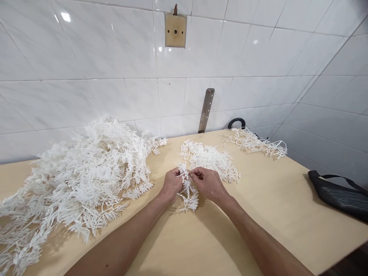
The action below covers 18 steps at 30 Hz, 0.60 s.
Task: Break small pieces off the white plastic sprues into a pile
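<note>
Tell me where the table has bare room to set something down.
The widest bare patch of table lies between the right forearm and the black item; another lies between the forearms, below the white clump. Crowded: the left, under the large pile, and behind the hands, under the smaller pile.
</note>
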{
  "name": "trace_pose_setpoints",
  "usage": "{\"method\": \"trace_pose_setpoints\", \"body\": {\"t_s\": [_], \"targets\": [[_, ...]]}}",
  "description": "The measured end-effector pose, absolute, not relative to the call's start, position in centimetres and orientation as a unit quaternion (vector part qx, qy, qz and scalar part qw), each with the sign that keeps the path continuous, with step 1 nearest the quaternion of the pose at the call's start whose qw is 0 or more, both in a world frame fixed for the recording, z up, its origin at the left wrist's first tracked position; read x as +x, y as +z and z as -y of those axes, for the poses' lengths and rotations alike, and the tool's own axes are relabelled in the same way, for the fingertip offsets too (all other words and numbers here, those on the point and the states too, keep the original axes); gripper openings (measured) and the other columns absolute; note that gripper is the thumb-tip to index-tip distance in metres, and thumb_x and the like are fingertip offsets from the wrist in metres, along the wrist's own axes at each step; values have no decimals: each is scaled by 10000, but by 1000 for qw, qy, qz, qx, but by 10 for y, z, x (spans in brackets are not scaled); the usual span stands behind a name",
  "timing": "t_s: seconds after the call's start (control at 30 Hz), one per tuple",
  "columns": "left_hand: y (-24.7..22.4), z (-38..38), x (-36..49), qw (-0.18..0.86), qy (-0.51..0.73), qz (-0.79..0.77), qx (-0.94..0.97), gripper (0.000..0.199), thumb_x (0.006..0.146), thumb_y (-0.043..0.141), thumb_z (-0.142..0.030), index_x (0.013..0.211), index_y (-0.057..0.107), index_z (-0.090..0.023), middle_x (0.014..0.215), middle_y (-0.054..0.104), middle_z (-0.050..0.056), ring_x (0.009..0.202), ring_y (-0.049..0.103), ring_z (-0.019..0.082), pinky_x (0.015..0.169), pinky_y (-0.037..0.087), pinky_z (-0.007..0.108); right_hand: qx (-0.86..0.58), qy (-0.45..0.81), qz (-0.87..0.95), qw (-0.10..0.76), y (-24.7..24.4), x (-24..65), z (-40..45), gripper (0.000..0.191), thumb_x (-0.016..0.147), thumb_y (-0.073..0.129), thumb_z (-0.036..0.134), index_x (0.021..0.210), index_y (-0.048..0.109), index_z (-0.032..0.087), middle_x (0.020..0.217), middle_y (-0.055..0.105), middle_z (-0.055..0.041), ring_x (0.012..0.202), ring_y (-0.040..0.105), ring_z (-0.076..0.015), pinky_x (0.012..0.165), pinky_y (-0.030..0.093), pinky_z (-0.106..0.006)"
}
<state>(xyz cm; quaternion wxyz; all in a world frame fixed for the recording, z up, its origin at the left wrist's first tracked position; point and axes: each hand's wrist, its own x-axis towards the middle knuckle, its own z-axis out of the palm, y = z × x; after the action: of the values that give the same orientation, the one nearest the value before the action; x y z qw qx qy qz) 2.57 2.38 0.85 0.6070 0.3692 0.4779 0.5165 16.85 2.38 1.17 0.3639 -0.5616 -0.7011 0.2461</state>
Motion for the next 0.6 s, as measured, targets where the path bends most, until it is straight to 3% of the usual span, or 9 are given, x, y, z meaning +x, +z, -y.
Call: {"method": "trace_pose_setpoints", "body": {"t_s": [0.17, 0.37, 0.53, 0.6], "targets": [[1, -24, 27, 608, 519, -472, 372, 399, 515, 859, -390, 653, 578, -143, 538, 548, -28, 459, 470, 85, 454, 353, 201, -560, 246, 706, 357, 8, 166, -25, 182, 804, 540, 276, 772, 710, 220, 714, 727, -2, 637, 655, -174, 600, 480, -279], [9, -18, 25, 626, 517, -451, 371, 434, 555, 846, -434, 647, 519, -166, 521, 501, -47, 427, 422, 64, 433, 310, 192, -626, 260, 623, 390, -2, 178, -38, 159, 768, 527, 286, 686, 641, 212, 609, 674, -11, 502, 607, -173, 463, 445, -264], [14, -21, 20, 645, 523, -444, 337, 517, 487, 884, -487, 633, 510, -161, 498, 432, -83, 365, 236, 2, 389, 153, 187, -638, 166, 586, 471, 8, 198, -42, 210, 782, 592, 395, 847, 643, 202, 675, 673, -18, 523, 613, -169, 529, 475, -285], [14, -22, 20, 646, 528, -440, 332, 519, 487, 887, -492, 660, 531, -157, 507, 453, -77, 363, 243, 4, 387, 155, 190, -621, 207, 598, 462, 13, 196, -39, 266, 798, 597, 448, 886, 647, 201, 695, 670, -17, 517, 601, -159, 511, 468, -274]]}}
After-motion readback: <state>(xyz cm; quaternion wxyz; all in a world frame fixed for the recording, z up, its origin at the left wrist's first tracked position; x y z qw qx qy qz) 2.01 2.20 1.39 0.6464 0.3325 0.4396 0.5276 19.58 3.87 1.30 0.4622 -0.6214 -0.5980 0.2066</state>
